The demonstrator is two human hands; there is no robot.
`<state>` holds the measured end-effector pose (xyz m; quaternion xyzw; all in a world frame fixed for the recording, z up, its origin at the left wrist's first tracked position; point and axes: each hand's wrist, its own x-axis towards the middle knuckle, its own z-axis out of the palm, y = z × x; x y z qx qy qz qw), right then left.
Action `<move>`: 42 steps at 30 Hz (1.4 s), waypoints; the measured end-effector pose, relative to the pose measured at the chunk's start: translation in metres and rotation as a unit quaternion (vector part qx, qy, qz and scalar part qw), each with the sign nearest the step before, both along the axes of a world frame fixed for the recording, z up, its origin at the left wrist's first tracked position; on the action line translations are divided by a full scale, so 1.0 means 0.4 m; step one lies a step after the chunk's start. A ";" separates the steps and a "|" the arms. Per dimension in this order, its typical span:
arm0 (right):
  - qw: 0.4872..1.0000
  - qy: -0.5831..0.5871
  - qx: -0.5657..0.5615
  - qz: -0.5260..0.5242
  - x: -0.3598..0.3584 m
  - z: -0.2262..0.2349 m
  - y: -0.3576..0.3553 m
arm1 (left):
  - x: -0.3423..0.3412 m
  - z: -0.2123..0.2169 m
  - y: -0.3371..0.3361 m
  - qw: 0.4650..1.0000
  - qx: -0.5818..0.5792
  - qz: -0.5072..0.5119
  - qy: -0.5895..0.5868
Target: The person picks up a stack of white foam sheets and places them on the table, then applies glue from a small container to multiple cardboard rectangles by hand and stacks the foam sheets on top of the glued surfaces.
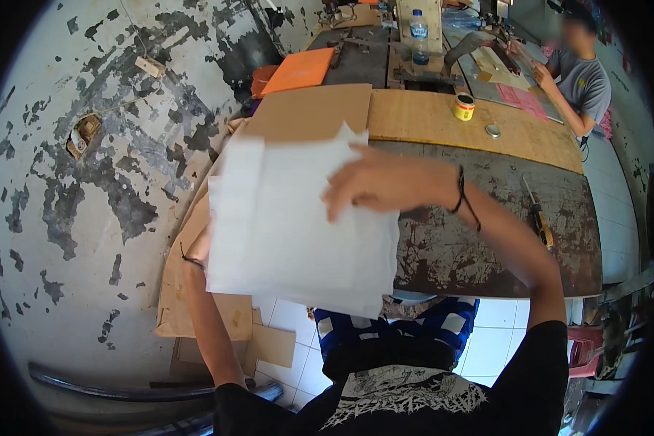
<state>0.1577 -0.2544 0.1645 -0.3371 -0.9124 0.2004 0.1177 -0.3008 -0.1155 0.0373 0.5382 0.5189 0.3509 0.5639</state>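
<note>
A stack of thin white sheets (298, 240), its edges uneven, lies over the left part of the workbench and juts past the front edge. My left hand (202, 243) grips its left edge; the fingers are hidden beneath the sheets. Over the upper right of the stack, my right hand (385, 180) is blurred by motion, with its fingers loosely bent and apart. Nothing shows in that hand. Brown cardboard (305, 112) lies behind the stack.
A screwdriver (541, 218) lies on the worn dark bench (479, 247), to the right. Farther back are a yellow tin (464, 107), a round lid (493, 131), a water bottle (418, 36) and an orange board (298, 70). A co-worker (581, 73) handles material at far right.
</note>
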 end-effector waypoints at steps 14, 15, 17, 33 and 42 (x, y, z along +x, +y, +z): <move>0.997 -0.014 -0.077 0.030 -0.030 -0.024 -0.016 | -0.015 0.140 0.029 0.989 -0.098 -0.108 0.029; 0.998 0.026 -0.063 0.008 -0.032 -0.028 -0.010 | -0.024 0.148 0.030 0.986 -0.098 -0.104 0.087; 0.996 0.066 -0.051 -0.020 -0.032 -0.047 -0.007 | 0.007 0.179 0.021 0.979 -0.099 -0.106 0.145; 0.890 0.116 -0.076 -0.434 0.020 -0.253 -0.091 | 0.040 0.006 -0.019 0.972 -0.196 -0.023 -0.126; 0.893 0.155 -0.015 -0.423 0.000 -0.278 -0.065 | 0.178 0.145 -0.141 0.974 -0.058 -0.176 0.128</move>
